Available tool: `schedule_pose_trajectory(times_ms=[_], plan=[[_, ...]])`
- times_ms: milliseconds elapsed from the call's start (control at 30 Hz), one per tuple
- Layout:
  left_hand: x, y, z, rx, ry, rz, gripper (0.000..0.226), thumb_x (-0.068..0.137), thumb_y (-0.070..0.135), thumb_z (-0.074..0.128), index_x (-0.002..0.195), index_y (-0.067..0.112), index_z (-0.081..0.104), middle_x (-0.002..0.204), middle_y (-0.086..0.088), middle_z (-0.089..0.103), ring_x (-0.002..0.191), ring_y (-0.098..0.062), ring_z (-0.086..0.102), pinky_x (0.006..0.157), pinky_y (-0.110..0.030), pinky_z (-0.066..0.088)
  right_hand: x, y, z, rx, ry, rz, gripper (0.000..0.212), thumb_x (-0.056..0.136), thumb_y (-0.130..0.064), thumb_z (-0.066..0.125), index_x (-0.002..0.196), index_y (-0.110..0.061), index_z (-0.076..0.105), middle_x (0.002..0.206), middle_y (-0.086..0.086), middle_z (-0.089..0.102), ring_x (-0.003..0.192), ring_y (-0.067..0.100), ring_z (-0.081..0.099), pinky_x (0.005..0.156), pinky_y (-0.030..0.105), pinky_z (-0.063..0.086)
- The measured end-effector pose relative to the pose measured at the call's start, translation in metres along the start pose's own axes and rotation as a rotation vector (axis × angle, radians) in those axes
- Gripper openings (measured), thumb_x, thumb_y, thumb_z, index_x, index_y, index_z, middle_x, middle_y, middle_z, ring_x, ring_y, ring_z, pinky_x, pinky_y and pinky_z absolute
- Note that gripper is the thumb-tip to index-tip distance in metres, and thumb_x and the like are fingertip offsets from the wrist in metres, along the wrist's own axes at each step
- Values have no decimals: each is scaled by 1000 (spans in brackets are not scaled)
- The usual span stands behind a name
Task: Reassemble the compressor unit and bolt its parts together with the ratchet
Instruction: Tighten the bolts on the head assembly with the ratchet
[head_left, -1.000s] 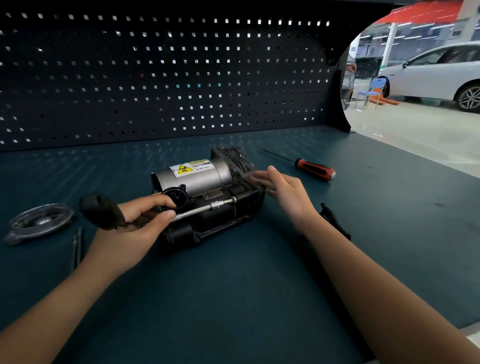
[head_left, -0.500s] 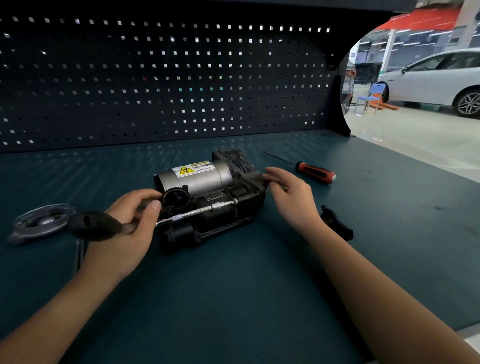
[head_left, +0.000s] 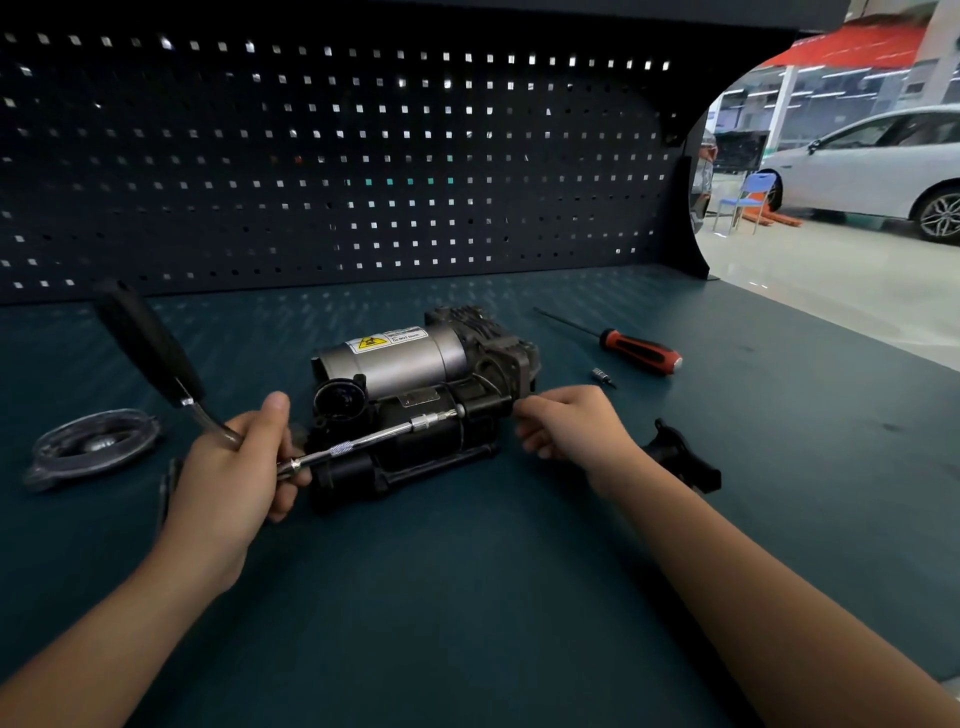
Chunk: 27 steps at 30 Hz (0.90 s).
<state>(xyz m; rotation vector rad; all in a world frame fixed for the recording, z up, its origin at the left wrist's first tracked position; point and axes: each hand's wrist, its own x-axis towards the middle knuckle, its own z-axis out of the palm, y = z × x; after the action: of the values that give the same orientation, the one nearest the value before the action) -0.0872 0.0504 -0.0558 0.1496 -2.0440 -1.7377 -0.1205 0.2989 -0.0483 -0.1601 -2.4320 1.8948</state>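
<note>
Bolting: your L grip (head_left: 234, 467) clasps ratchet (head_left: 150, 348), extension on compressor (head_left: 395, 364) bolt; R grip (head_left: 566, 426) pinches its end. Next: swing handle squarely.

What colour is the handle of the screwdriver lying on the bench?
The screwdriver handle is orange-red with black sections; head view shows it best.

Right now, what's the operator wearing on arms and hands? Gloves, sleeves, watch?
Nothing visible. Left hand and right hand are ungloved, with no rings seen. Left forearm and right forearm are bare to the frame edge: no sleeves, watch or bands.
</note>
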Motion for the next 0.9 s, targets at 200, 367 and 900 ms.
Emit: schedule_pose_trajectory(times_ms=[200, 367, 900], plan=[[-2, 3, -2, 47, -86, 16, 46, 97, 38, 39, 61, 8, 43, 41, -2, 53, 30, -7, 37, 33, -18, 31, -10, -9, 7, 415, -88, 194, 17, 90, -15, 56, 76, -7, 61, 50, -1, 60, 43, 9, 52, 40, 17, 41], [-6, 3, -12, 409, -107, 485, 38, 90, 47, 53, 62, 21, 48, 59, 2, 55, 47, -9, 48, 45, -16, 34, -17, -6, 17, 623, -54, 276, 12, 86, -14, 63, 75, -9, 60, 58, 0, 62, 51, 9, 56, 43, 17, 46], [-6, 1, -7, 318, -82, 361, 29, 87, 28, 59, 61, 18, 49, 49, -2, 51, 41, -4, 42, 44, -18, 34, -29, -5, 42, 889, 86, 249, 15, 93, -19, 57, 83, -8, 56, 87, 6, 55, 76, 14, 61, 60, 22, 53]])
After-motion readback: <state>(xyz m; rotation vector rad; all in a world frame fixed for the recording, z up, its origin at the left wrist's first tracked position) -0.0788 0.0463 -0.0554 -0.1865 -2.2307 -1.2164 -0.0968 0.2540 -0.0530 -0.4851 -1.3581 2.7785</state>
